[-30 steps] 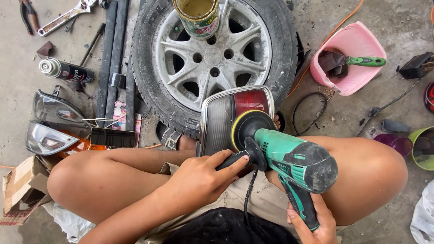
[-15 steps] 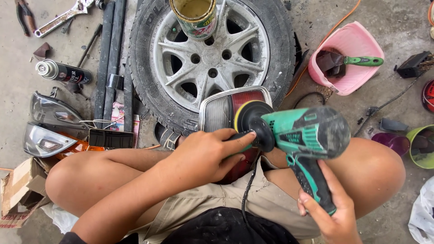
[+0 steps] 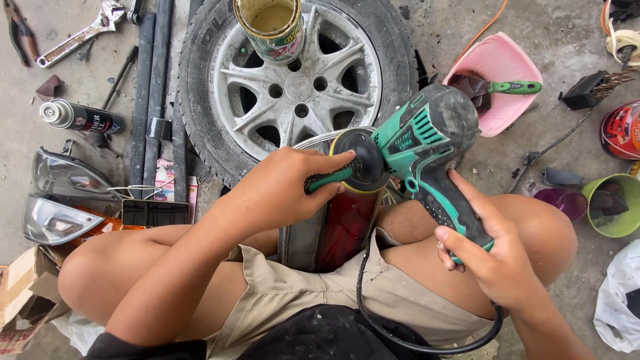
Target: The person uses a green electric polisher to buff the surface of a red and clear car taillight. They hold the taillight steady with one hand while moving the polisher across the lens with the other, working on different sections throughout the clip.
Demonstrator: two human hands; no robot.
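I sit cross-legged on a concrete floor with a red and clear car tail lamp [image 3: 341,227] standing between my knees. My right hand [image 3: 497,257] grips the rear handle of a green and black power polisher [image 3: 427,143], which is tilted up off the lamp. My left hand [image 3: 283,190] is wrapped around the polisher's green side handle, fingertips touching the rim of its round black pad [image 3: 363,160]. The black cord [image 3: 413,333] loops across my lap.
A car wheel [image 3: 293,87] lies flat ahead with an open paint tin [image 3: 272,28] on it. Headlamps [image 3: 63,200], a spray can [image 3: 80,117], a wrench [image 3: 77,33] and black bars lie left. A pink dustpan [image 3: 500,80] and a green cup [image 3: 613,203] sit right.
The polisher has been lifted off the tail lamp and tipped upward to the right. My left hand stayed on the side handle and moved up with it.
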